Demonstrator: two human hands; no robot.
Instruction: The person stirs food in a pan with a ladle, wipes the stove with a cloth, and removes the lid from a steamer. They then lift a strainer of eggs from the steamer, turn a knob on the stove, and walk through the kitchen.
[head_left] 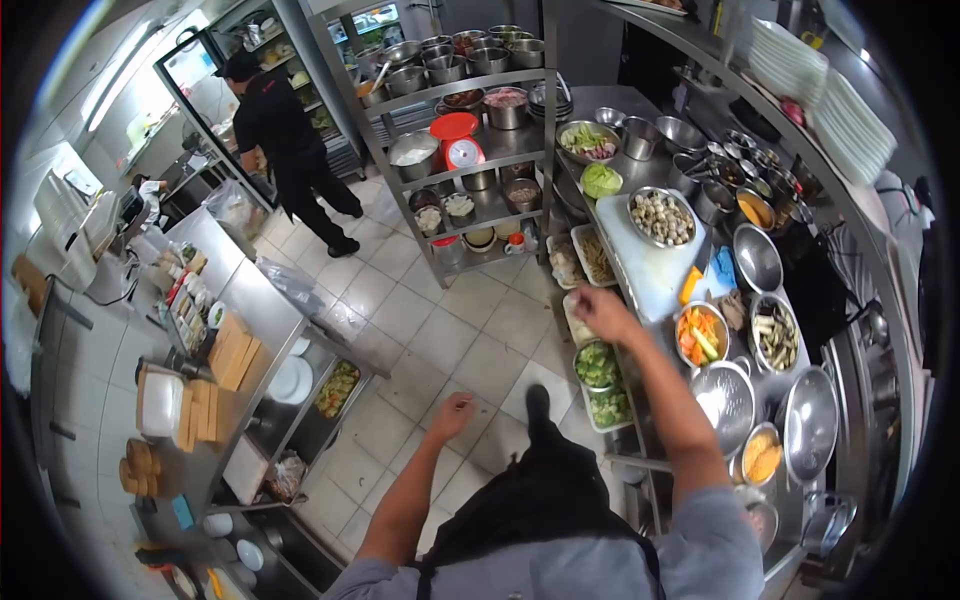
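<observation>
My left hand (pixel 453 415) hangs over the tiled floor, its fingers loosely curled, and I see nothing in it. My right hand (pixel 603 316) is held beside the steel counter, fingers curled in, with no object showing in it. Below and around the right hand, a low shelf bears trays of broccoli (pixel 597 366) and chopped green vegetables (pixel 608 407). On the counter nearby are a white cutting board (pixel 640 262), a bowl of mushrooms (pixel 661 218), a knife with a yellow handle (pixel 690 285) and a bowl of cut carrots and other vegetables (pixel 702 334).
A steel rack (pixel 440 270) with pots and a red scale (pixel 464 153) stands ahead. Another person (pixel 285 140) in black is at the far left by an open glass-door fridge. A steel table (pixel 265 350) with wooden boxes is on my left. Colanders (pixel 722 405) line the right counter.
</observation>
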